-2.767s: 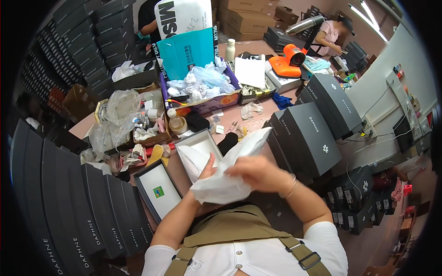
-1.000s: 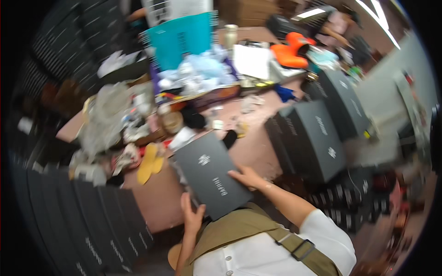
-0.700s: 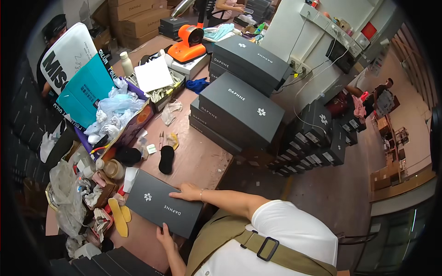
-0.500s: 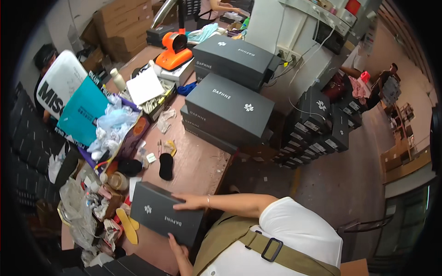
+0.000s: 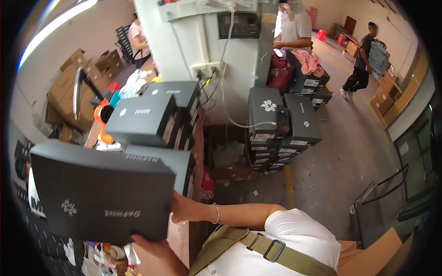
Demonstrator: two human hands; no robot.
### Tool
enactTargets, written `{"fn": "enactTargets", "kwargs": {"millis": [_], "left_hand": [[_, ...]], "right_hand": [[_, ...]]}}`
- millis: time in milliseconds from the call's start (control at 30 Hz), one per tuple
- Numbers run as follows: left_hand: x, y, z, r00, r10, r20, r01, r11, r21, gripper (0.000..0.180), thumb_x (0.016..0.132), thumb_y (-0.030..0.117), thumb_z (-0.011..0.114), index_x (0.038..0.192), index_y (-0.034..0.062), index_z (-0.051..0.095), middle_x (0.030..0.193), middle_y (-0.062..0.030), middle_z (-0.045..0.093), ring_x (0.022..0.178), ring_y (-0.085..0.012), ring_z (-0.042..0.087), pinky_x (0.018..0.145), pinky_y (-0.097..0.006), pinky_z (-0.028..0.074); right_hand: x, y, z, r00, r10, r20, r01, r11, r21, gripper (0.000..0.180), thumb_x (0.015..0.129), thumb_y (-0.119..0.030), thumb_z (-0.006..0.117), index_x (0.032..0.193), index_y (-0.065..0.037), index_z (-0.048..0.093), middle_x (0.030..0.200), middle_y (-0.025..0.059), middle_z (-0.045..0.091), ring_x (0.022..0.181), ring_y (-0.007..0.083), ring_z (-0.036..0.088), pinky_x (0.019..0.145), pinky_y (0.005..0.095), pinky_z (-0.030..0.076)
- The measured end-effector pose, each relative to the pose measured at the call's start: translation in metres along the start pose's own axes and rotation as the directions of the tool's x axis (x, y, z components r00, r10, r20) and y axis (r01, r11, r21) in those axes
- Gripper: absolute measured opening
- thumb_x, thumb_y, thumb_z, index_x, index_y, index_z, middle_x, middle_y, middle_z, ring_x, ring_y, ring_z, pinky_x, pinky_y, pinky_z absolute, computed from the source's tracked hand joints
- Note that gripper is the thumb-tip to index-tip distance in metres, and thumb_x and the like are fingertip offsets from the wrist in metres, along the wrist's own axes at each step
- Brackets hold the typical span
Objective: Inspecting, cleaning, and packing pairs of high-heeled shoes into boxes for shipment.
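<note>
A dark grey shoebox (image 5: 99,191) with pale print looms large at the left, tilted and lifted off the table. My right hand (image 5: 184,209), with a bracelet at the wrist, is closed on its right end; part of the fingers is hidden behind the box. Along the lower edge, my left hand (image 5: 154,246) grips the same box, its fingertips mostly out of sight. Just beyond, and partly covered by it, a similar shoebox (image 5: 184,161) rests on the table. Behind that stands a stack of matching shoeboxes (image 5: 142,115).
More shoeboxes (image 5: 267,108) are stacked on the floor beside a pillar (image 5: 193,46) with sockets and hanging cables. An open carton (image 5: 230,172) sits below. Farther right, a person (image 5: 361,64) carries a grey bundle. A hand trolley (image 5: 377,186) stands near cardboard at the lower right.
Both hands have raised the shoebox from low over the tabletop, bringing it nearer the camera and toward the other boxes. My view has swung right, showing more of the floor and pillar.
</note>
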State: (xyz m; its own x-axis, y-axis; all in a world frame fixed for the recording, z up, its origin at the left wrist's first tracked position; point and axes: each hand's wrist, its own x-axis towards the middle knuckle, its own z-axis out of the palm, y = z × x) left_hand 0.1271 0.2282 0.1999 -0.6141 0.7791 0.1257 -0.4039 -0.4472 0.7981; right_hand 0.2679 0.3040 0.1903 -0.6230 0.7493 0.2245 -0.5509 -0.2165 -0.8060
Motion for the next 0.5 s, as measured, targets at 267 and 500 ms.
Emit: {"fn": "enactTargets", "kwargs": {"millis": [267, 500], "left_hand": [[0.006, -0.065, 0.12, 0.617, -0.278, 0.736, -0.728, 0.152, 0.668, 0.093, 0.069, 0.038, 0.079, 0.142, 0.0035, 0.033, 0.148, -0.0238, 0.025, 0.138, -0.0387, 0.022, 0.112, -0.052, 0.014], [0.014, -0.103, 0.084, 0.652, -0.372, 0.661, -0.75, -0.192, 0.632, 0.059, 0.075, 0.017, 0.07, 0.13, 0.0153, 0.05, 0.141, -0.0149, 0.039, 0.134, -0.0316, 0.032, 0.107, -0.06, 0.021]], "right_hand": [[-0.017, -0.136, -0.17, 0.734, -0.426, -0.529, 0.279, 0.899, -0.337, 0.06, 0.082, -0.016, 0.066, 0.132, -0.001, 0.036, 0.123, 0.0064, 0.049, 0.111, 0.0168, 0.048, 0.097, 0.0338, 0.04], [0.096, -0.231, -0.238, 0.764, -0.462, -0.45, 0.366, 0.885, -0.288, 0.066, 0.08, -0.036, 0.069, 0.132, -0.01, 0.038, 0.12, 0.0073, 0.051, 0.109, 0.0213, 0.053, 0.08, 0.0375, 0.05]]}}
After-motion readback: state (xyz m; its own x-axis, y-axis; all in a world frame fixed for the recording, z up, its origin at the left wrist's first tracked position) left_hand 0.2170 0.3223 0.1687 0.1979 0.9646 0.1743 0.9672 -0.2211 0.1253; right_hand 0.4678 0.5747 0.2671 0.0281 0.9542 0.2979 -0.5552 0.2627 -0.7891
